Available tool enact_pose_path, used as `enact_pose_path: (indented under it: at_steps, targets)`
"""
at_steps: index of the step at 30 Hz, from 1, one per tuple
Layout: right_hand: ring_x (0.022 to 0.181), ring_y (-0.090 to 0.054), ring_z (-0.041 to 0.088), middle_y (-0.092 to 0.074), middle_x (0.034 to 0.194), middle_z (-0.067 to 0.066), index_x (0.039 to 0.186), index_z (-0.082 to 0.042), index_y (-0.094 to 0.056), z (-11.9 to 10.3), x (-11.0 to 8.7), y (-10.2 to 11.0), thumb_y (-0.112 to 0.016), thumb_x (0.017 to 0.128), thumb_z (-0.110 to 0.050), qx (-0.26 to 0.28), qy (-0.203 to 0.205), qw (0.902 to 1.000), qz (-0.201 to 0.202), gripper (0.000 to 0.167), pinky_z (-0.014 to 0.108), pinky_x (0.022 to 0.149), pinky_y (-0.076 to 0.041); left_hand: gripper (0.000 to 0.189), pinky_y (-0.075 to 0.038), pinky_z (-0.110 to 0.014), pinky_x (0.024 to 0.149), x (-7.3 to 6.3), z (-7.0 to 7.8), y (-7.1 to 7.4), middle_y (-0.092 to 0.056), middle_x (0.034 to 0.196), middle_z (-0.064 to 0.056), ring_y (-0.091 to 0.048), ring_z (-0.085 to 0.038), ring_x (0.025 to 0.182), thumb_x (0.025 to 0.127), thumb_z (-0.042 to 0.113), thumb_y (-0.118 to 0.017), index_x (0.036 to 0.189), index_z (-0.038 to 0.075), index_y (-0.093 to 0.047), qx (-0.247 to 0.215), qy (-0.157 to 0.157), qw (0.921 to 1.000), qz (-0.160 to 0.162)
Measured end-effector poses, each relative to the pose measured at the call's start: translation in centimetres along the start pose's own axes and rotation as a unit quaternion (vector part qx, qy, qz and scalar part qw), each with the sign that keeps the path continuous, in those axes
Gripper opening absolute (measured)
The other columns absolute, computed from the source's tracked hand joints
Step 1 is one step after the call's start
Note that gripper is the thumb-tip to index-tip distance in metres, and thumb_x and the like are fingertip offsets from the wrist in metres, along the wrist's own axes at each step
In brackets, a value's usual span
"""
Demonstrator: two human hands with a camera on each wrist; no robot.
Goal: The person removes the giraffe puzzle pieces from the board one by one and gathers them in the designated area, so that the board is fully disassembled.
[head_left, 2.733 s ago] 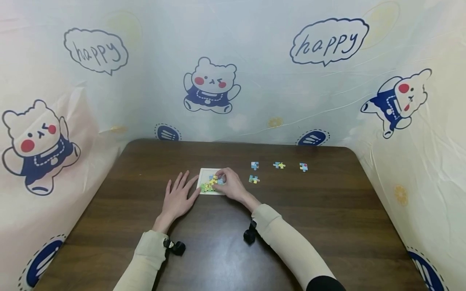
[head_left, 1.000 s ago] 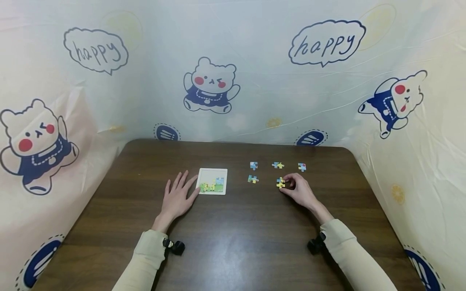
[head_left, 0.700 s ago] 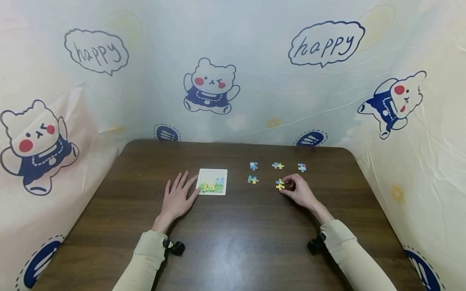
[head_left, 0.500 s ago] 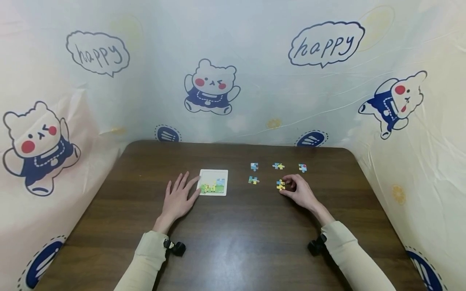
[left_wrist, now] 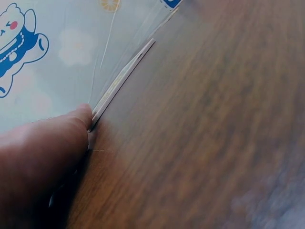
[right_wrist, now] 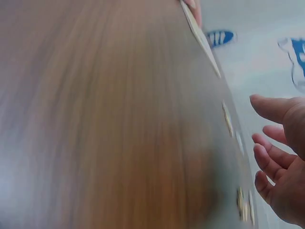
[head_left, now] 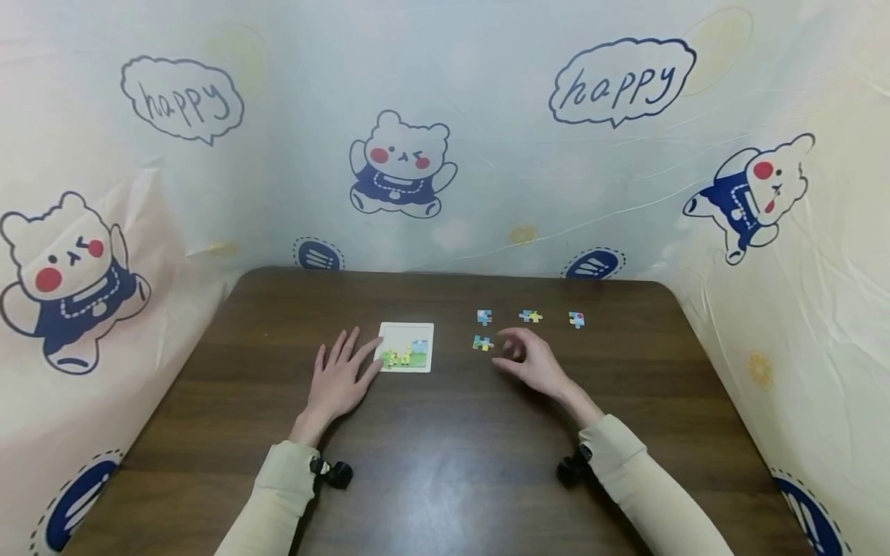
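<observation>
Left hand (head_left: 338,384), fingers spread, touches the left edge of a tray (head_left: 399,337) — across tabletop (head_left: 452,394), right hand (head_left: 534,363), thumb and fingers apart, nudges no edge, beside a puzzle piece (head_left: 483,343).

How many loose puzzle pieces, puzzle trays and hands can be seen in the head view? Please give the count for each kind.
Loose puzzle pieces: 4 visible (others may be hidden)
Puzzle tray: 1
Hands: 2 (left hand, right hand)
Total: 7

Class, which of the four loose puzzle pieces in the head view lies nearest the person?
The piece just left of the right hand; the other three pieces sit in a row farther back.
</observation>
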State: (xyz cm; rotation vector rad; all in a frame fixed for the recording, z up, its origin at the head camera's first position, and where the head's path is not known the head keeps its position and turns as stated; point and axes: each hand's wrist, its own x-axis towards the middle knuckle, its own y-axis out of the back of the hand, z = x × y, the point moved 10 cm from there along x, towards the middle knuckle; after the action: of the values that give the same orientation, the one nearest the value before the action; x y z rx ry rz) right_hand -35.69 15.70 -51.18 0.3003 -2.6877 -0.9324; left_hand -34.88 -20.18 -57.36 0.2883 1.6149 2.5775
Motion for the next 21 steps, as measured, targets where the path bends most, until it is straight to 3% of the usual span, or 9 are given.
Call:
enact_pose_path:
  at_steps: [7, 12, 21]
  targets:
    - [0.075, -0.058, 0.010, -0.074, 0.104, 0.014, 0.138, 0.003, -0.068, -3.8, 3.3, -5.4, -0.087, 0.095, -0.015, 0.009, 0.010, 0.9977, -0.067, 0.051, 0.021, 0.071, -0.048, 0.075, -0.007, -0.079, 0.132, -0.3, 0.9, 1.2, -0.027, 0.181, -0.024, -0.019, -0.050, 0.169, 0.104, 0.067, -0.059, 0.167, 0.029, -0.048, 0.007, -0.007, 0.9999, 0.010]
    - [0.073, -0.057, 0.010, -0.073, 0.097, 0.010, 0.138, 0.003, -0.068, -5.3, 5.2, -9.0, -0.086, 0.097, -0.020, -0.010, -0.001, 0.9938, -0.111, 0.050, 0.025, 0.071, -0.049, 0.076, -0.006, -0.079, 0.132, -0.5, 1.0, 0.8, -0.026, 0.182, -0.024, -0.018, -0.050, 0.170, 0.103, 0.068, -0.060, 0.167, 0.030, -0.047, 0.004, -0.007, 0.9999, 0.006]
    - [0.072, -0.054, 0.013, -0.066, 0.089, 0.007, 0.137, 0.002, -0.068, -5.8, 6.6, -11.7, -0.086, 0.097, -0.018, -0.038, -0.021, 0.9904, -0.131, 0.049, 0.025, 0.068, -0.044, 0.076, -0.006, -0.079, 0.132, -0.4, 1.1, 0.9, -0.028, 0.181, -0.025, -0.019, -0.051, 0.169, 0.103, 0.068, -0.060, 0.167, 0.030, -0.048, 0.008, -0.011, 0.9998, 0.012]
